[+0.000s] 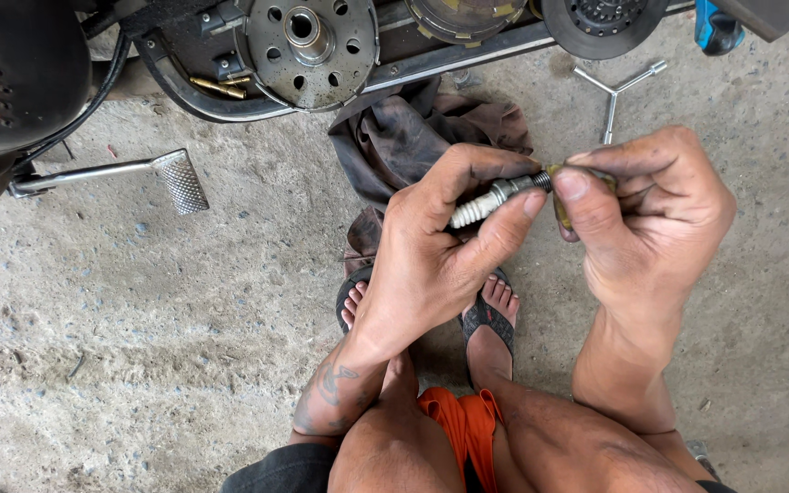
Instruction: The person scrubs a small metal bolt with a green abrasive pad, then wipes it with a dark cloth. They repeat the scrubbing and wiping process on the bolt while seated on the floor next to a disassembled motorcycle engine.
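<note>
While the opened engine case (303,55) sits on the concrete floor (139,301) above a dark rag (413,137), the left hand (440,246) clamps its grip on a white-tipped spark plug (495,196), and the right hand (641,219) pinches a small brass-coloured tool (561,205) against the plug's end.

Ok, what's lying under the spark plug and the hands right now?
Beneath the spark plug, held between the left hand and right hand, a dark crumpled rag lies on the concrete floor. The hands cover the rag's near part; sandalled feet show below.
</note>
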